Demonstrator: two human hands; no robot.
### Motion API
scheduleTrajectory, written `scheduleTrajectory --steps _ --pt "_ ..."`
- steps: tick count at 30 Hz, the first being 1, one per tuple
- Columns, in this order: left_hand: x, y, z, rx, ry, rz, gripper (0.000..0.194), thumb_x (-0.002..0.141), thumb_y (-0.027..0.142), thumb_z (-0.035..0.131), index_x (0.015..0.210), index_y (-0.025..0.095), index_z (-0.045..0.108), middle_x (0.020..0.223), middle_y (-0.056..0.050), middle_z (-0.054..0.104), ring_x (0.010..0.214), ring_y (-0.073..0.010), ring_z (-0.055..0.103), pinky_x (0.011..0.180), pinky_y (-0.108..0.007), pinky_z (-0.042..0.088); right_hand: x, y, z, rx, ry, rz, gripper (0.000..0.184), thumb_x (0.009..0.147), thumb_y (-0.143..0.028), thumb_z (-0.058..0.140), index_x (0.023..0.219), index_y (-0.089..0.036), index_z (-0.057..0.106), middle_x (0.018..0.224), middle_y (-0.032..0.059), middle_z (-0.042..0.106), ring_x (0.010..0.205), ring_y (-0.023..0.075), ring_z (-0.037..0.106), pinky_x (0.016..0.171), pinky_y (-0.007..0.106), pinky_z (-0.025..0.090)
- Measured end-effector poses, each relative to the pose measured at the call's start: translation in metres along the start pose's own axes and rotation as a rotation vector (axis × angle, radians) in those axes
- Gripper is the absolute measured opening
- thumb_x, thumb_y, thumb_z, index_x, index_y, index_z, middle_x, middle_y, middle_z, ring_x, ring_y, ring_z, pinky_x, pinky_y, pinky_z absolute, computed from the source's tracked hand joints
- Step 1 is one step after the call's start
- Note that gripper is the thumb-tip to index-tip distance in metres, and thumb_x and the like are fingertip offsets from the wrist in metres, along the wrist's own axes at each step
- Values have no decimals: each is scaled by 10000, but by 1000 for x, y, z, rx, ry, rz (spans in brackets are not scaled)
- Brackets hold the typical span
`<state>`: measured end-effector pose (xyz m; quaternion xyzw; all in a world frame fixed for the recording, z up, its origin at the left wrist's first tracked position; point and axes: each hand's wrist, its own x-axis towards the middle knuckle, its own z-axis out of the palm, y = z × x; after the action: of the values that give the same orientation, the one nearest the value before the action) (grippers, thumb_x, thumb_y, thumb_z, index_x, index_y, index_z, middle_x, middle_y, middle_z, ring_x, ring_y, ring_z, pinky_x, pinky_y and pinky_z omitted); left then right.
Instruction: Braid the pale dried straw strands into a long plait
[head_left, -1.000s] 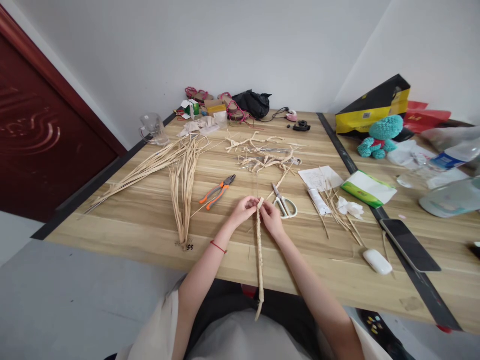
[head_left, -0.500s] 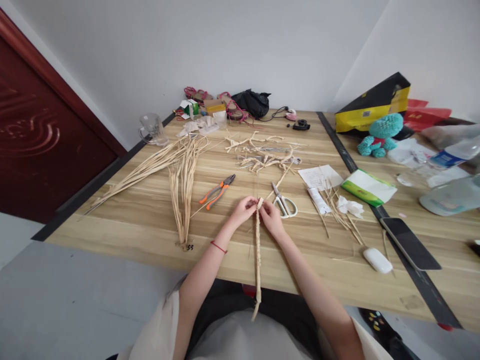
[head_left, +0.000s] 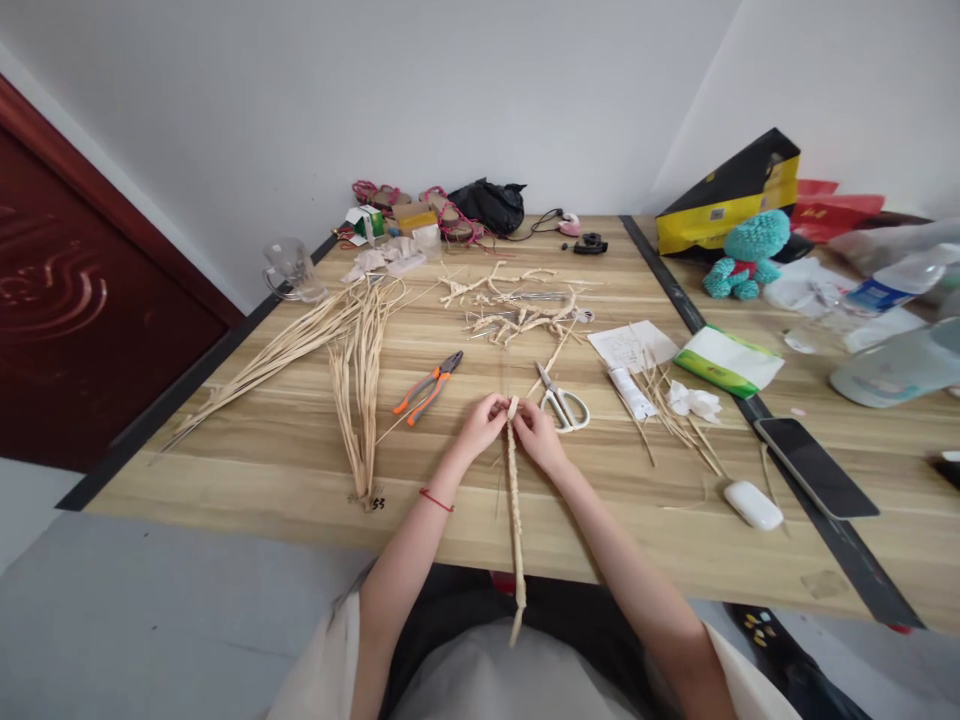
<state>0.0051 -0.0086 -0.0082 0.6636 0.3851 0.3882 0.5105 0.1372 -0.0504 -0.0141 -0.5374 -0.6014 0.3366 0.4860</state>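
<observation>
At the left of the table [head_left: 225, 470] a long bundle of straw strands [head_left: 262, 350] lies slanted, with a glass mug [head_left: 289, 270] beyond its far part; right of it a second bundle [head_left: 364, 390] points its narrow end to the near edge. Next come orange-handled pliers [head_left: 429, 390]. At centre, the left hand [head_left: 481, 428] and right hand [head_left: 541, 438] pinch the far end of a braided strip [head_left: 514, 500], which runs nearward past the table's edge. Just right lie scissors [head_left: 564, 408], then a white tube [head_left: 631, 392], a white case [head_left: 753, 506] and a phone [head_left: 817, 468].
</observation>
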Motion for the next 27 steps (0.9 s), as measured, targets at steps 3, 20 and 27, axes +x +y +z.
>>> scheduleTrajectory --steps 3,20,27 --pt "0 -1 -1 13 3 -11 112 771 270 545 809 166 566 774 -18 623 702 -118 577 643 -229 447 0 -2 -1 -22 -15 -5 275 814 -247 478 1061 -194 586 836 52 672 758 197 618 735 339 479" --pt "1 -1 -1 -12 -47 -4 124 745 207 555 860 169 530 813 -8 589 706 -100 554 617 -208 438 1 2 0 -6 7 -14 291 833 -264 458 1084 -181 579 915 72 676 815 208 623 765 349 481" --pt "-1 3 -1 30 -34 15 136 754 242 561 860 163 528 812 -16 576 679 -96 544 582 -201 431 1 0 0 22 20 -18 290 841 -274 457 1087 -180 578 954 78 671 853 213 623 784 354 475"
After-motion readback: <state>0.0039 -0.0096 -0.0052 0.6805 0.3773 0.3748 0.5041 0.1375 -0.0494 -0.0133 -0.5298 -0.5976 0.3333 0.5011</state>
